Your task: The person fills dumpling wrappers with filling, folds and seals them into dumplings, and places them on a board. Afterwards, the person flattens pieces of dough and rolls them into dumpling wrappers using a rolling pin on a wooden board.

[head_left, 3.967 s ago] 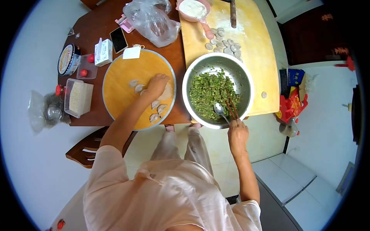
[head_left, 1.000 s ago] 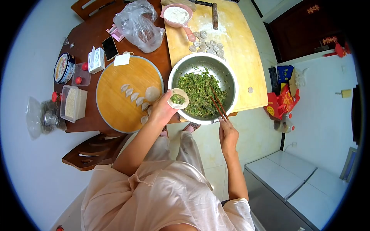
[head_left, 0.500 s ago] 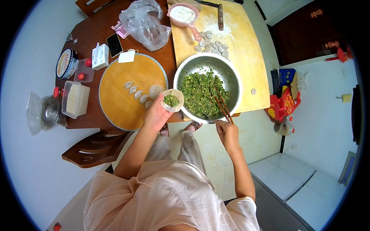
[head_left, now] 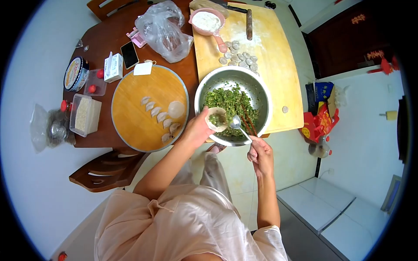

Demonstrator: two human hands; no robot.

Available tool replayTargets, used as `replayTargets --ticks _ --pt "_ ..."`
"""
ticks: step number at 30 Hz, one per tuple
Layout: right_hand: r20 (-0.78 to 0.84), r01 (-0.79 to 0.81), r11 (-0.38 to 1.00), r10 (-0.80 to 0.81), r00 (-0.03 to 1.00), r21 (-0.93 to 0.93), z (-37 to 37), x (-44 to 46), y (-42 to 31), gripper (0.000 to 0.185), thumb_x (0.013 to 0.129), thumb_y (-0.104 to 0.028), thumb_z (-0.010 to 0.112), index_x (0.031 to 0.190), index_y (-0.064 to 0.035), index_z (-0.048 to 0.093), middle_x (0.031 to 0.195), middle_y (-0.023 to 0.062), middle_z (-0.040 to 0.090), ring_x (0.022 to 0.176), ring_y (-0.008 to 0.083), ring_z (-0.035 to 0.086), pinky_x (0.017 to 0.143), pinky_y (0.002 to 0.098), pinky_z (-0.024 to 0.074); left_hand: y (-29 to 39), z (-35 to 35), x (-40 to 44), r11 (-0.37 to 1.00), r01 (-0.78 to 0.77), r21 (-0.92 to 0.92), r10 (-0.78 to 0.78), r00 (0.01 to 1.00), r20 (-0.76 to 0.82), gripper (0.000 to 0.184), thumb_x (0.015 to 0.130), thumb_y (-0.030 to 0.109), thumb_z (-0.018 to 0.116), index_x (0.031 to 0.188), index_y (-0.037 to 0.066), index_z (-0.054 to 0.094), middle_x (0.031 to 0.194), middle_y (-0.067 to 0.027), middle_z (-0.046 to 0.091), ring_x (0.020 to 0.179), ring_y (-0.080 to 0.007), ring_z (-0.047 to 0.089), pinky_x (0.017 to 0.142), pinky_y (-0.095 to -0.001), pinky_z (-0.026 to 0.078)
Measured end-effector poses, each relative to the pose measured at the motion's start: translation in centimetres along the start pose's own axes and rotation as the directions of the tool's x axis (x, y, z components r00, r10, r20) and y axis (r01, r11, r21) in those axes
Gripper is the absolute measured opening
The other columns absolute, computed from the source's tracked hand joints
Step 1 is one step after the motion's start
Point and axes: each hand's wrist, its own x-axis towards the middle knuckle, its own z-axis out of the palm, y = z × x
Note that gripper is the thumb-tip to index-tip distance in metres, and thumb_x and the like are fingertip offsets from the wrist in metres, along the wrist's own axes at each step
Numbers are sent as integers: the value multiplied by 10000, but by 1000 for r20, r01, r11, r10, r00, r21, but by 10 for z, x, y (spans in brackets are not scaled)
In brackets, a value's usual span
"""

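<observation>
My left hand holds a round dumpling wrapper with green filling on it, above the left front rim of the steel bowl. In my right hand is a metal spoon, its head close beside the wrapper. Chopped green filling heaps in the bowl. A pair of brown chopsticks stands in the filling, leaning toward the front rim. On the round wooden board to the left lie several folded dumplings and one flat wrapper.
Several dough pieces, a rolling pin and a pink scoop of flour are on the yellow board. Left are a plastic bag, a phone, a tin and a plastic tub.
My left hand has moved right with the wrapper, now over the bowl. My right hand has lifted the spoon out of the filling and brought it to the wrapper.
</observation>
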Motion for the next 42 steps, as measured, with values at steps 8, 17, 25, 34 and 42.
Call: replayTargets --ticks 8,17,25,34,42 --pt "180 596 426 -691 700 -681 -4 5 11 274 874 71 553 1118 21 667 645 21 449 582 125 441 540 253 366 0 53 -2 995 95 1 -95 995 24 489 1017 380 445 1311 -10 477 1291 -136 563 1206 -255 540 1034 -448 434" --pt "491 674 -43 -719 492 -738 -6 14 25 431 711 149 633 1107 -16 679 631 90 430 551 241 477 513 336 399 2 47 13 993 108 -49 -109 994 -5 452 1011 367 462 1287 10 482 1283 -136 566 1185 -248 550 1032 -432 432" --pt "433 639 -19 -751 498 -769 -24 18 35 474 707 128 612 1151 -29 666 695 92 505 581 253 525 538 332 435 12 17 27 994 -25 -108 7 987 -162 370 1005 244 495 1280 -3 471 1249 -146 576 1160 -270 562 995 -439 459" --pt "464 468 -154 -576 673 -870 -19 30 49 366 744 19 686 1106 -33 659 923 133 618 817 303 607 713 385 470 41 28 -12 999 -18 39 21 997 -77 316 1014 160 462 1266 -29 477 1242 -149 577 1180 -268 559 1014 -434 466" --pt "659 793 -224 -701 272 -566 41 8 -8 404 681 -54 797 1044 -92 623 1158 116 634 1024 286 620 916 460 438 38 50 -56 986 141 88 -144 989 33 327 1015 160 463 1285 -24 466 1246 -147 570 1114 -245 608 969 -411 503"
